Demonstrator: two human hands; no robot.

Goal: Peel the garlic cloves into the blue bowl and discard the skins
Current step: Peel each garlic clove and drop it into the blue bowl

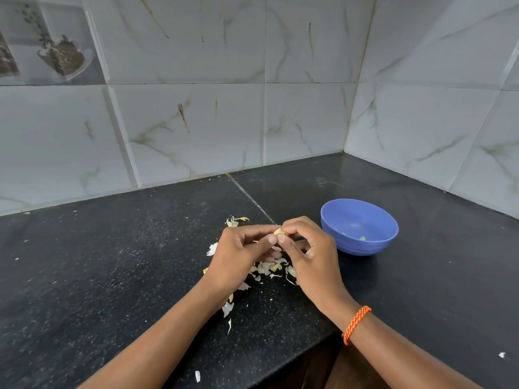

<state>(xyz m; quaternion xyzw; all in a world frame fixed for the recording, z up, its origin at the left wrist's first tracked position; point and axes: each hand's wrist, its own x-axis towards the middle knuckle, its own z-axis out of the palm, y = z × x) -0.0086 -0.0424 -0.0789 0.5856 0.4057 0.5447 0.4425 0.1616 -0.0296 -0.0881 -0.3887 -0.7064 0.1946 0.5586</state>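
Black speckled granite counter w/ seam, in corner of grey marble-look wall tiles; far-left tile w/ printed spice picture, no readable text. Left hand & right hand both pinching garlic clove betw. fingertips, above scattered skins. Blue bowl just right of hands. Orange cord bracelet on right wrist.

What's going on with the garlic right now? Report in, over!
Left hand and right hand both pinch one garlic clove, above the counter. Blue bowl to the right, little inside. Loose skins on the counter underneath; nothing blocking the bowl.
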